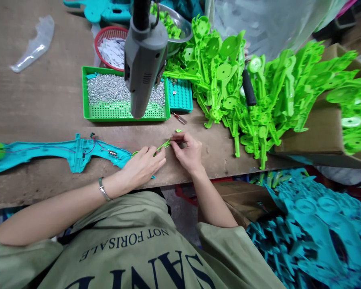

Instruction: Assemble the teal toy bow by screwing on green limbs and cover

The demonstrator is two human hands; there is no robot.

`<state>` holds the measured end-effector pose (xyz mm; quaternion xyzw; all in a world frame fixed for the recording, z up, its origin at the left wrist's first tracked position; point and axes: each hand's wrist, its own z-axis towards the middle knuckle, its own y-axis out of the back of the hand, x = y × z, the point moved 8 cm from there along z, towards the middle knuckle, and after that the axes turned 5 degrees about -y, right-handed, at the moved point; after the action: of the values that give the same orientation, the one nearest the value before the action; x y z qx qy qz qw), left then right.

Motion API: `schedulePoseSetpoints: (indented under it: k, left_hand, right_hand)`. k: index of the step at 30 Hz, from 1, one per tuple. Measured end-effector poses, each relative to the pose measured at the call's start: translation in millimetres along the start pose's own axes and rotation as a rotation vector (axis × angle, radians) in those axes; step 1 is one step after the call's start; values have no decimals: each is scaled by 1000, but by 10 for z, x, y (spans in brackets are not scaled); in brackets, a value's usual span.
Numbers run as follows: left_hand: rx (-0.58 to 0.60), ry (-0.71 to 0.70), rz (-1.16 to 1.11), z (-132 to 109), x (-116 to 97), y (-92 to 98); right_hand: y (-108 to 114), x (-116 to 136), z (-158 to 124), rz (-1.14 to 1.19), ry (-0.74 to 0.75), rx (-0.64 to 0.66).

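A long teal plastic shell [48,151] lies along the table's front edge, its open inner side up, with thin red and blue wires running through it. Over its right end, my left hand [144,165] is closed, fingers bent onto a narrow green plastic part [165,145]. My right hand [189,151] pinches the far tip of that green part between thumb and forefinger. Whatever else sits between those fingertips is too small to make out. Just beyond my right fingers lies a small loose green piece [178,130]. My left palm hides the joint between shell and green part.
A grey electric screwdriver [144,68] hangs over a green tray [126,119] of screws. Behind are a red basket [100,32] of white pieces and a metal bowl [185,30]. Green parts [224,72] heap on the right; teal shells [327,224] are piled below.
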<state>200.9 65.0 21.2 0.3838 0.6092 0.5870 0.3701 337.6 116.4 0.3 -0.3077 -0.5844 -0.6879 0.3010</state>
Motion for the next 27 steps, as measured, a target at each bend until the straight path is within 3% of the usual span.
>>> schedulePoseSetpoints:
  k: [7, 12, 19, 24, 27]
  left_hand:
    - [-32, 6, 11, -8, -7, -27]
    - [-28, 12, -14, -6, -4, -25]
    - [-58, 35, -107, -41, 68, -31]
    - [-218, 159, -173, -237, 208, 143]
    - [-297, 194, -157, -361, 143, 239]
  right_hand:
    - [37, -56, -49, -33, -50, -77]
    - [22, 57, -158, -161, 110, -118]
    - [-191, 42, -374, -319, 275, -22]
    - [-111, 106, -319, -348, 297, -46]
    - [-25, 223, -227, -325, 311, -24]
